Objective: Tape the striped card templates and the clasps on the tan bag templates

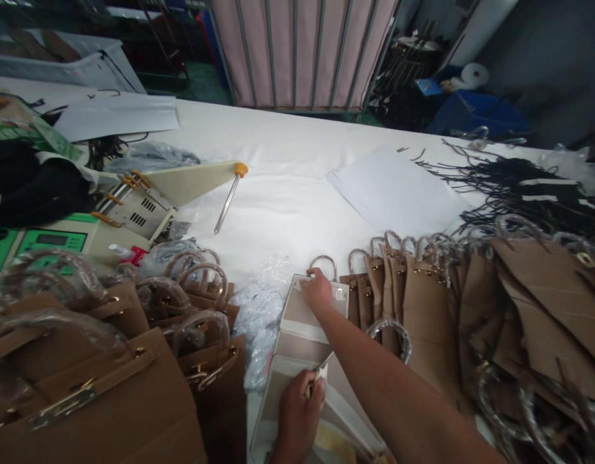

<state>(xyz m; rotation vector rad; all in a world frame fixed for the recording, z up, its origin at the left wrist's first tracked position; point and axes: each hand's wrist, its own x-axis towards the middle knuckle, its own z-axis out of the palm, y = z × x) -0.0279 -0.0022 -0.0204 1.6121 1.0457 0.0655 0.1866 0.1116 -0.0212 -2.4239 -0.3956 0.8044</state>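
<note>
Fingers point(311, 273) of the right hand point(317, 291) bend against the upper end of an opened bag point(304, 314); whether they pinch its edge or merely press cannot be told. The right forearm slants in from the lower right, crossing over part of the bag and hiding it. Nearer the body, the left hand point(296, 407) is curled, its thumb and fingers closed on a small light piece point(322, 372) — too blurred to identify — over the bag's lower portion.

The bag lies on the white bench point(278, 212), pale lining uppermost, a wrapped handle point(333, 263) arching beyond its far edge. Crumpled clear film point(261, 316) lies just beside it on the left. Brown bags flank the work closely: a left group point(109, 399) with gold-coloured fittings, and a right row point(425, 309) standing packed together. Farther out are a white sheet point(398, 187), a tangle of dark cords point(524, 187) and — at left — a machine point(138, 206) with green panels. Past the bench stands a barred rack point(307, 51) with pink sheeting.
</note>
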